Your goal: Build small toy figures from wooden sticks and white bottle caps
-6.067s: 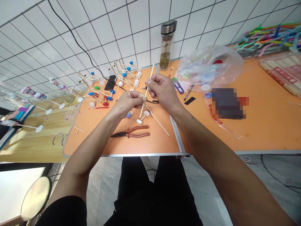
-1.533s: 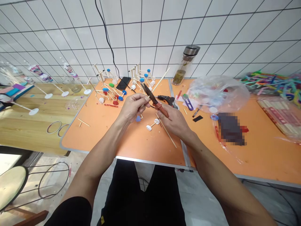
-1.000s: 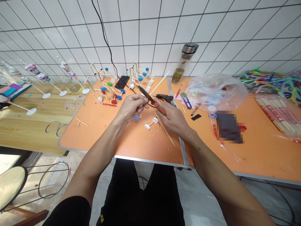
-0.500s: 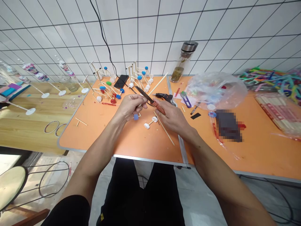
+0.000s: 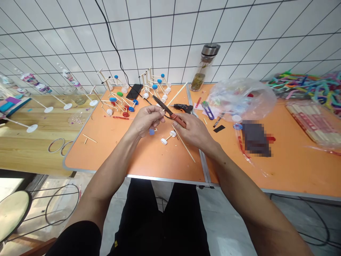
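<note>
My right hand [image 5: 192,127] is wrapped round the brown handle of a knife [image 5: 174,118]. Its dark blade points up and left, passing by the fingertips of my left hand [image 5: 147,120]. Those fingers are pinched together at the blade; a tiny pale tip shows there, too small to name. Under my left hand is a small blue piece [image 5: 151,132] with a bit of stick. Below the hands, a short stick with white wheels [image 5: 168,138] lies on the orange table [image 5: 160,163]. A long thin wooden stick [image 5: 186,146] lies beside it, partly under my right hand.
Stick models with coloured caps [image 5: 119,101] stand at the back left near a phone [image 5: 134,91]. Behind my hands are a black glue gun [image 5: 182,107] and a glass bottle [image 5: 199,76]. Purple-handled snips [image 5: 208,111] and a plastic bag [image 5: 242,97] are to the right.
The whole view has shifted slightly, so the table things appear a little further left and up. My hands keep nearly the same hold, the knife still against my left fingertips.
</note>
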Tool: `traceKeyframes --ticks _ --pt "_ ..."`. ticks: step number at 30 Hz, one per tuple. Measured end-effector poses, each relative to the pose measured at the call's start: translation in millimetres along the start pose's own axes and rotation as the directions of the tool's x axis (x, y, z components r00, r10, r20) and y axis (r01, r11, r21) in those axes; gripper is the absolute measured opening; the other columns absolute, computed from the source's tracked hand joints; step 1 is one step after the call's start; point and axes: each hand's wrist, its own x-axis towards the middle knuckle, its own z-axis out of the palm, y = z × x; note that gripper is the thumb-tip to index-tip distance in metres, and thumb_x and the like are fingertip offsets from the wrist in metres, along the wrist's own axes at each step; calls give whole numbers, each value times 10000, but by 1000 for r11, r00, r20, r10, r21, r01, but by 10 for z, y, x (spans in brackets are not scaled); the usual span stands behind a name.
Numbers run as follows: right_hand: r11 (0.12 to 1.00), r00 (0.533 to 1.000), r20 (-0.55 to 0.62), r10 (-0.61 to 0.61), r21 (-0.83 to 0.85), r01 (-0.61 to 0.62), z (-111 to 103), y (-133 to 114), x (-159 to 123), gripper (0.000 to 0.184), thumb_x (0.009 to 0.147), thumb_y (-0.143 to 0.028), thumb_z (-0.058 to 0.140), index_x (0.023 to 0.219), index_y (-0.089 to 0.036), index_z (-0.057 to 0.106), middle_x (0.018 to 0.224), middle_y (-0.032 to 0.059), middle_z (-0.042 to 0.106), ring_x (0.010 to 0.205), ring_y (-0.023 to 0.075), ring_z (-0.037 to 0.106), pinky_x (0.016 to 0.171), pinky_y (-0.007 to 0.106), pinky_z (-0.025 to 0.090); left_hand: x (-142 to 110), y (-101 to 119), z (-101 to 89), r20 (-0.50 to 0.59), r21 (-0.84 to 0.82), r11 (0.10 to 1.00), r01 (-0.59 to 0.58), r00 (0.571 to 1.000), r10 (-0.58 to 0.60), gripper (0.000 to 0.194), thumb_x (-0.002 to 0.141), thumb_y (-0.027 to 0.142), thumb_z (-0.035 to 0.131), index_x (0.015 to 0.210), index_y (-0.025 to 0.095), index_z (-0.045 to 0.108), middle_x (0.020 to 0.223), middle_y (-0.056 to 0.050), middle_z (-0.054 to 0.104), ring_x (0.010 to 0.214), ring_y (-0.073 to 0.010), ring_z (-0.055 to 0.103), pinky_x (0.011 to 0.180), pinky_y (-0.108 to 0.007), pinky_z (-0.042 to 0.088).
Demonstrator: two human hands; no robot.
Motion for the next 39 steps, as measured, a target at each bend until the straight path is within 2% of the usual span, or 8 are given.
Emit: traceKeyframes --ticks 8,12,16,20,24,31,39 --pt "999 1000 -6 -26 -32 26 -3 -30 -20 389 1091 -372 511 1345 -223 766 1299 145 814 1213 389 678 1051 523 521 29 -65 12 -51 41 999 -27 998 29 408 648 397 1008 793 155 713 603 2 677 415 -32 329 437 -230 158" --pt "999 1000 13 20 48 -20 16 -18 -14 396 1082 -385 530 1386 -234 736 1375 131 800 1251 377 714 999 486 543 35 -76 6 -38 34 999 -29 999 30 404 651 396 1009 791 147 723 608 -5 682 417 -27 316 441 -229 159" --pt "991 995 37 89 95 -92 6 -54 -9 314 1057 -396 557 1254 -233 739 1252 107 824 1151 349 746 915 435 527 21 -71 36 -19 26 999 -28 999 28 395 646 369 1012 806 134 737 602 -6 682 413 -26 328 434 -222 170" --pt "990 996 29 80 110 -83 -13 -92 -20 253 1055 -395 545 1122 -225 720 1132 104 821 1014 318 740 826 396 490 4 -50 75 -35 23 1000 -13 999 14 394 654 362 1013 777 138 713 588 -2 671 401 -22 320 422 -218 163" --pt "987 996 13 84 133 -85 -3 -102 -32 241 1060 -415 548 1070 -229 701 1003 84 798 885 286 712 734 363 439 -4 -29 94 -43 25 1000 0 999 1 384 679 348 1009 737 145 688 579 -4 671 390 -22 326 412 -210 169" --pt "987 994 18 110 117 -111 17 -134 -37 265 1073 -408 543 1085 -220 730 992 101 811 893 291 707 721 360 418 9 -20 111 -77 27 999 28 997 -26 346 705 294 987 715 143 676 552 -5 659 364 -21 329 398 -208 153" --pt "989 992 16 127 73 -127 44 -129 -38 302 1114 -453 509 951 -245 656 848 82 756 736 256 635 657 350 343 30 -83 97 -65 21 999 30 998 -28 315 692 270 957 712 149 666 551 -1 654 358 -23 319 385 -203 153"
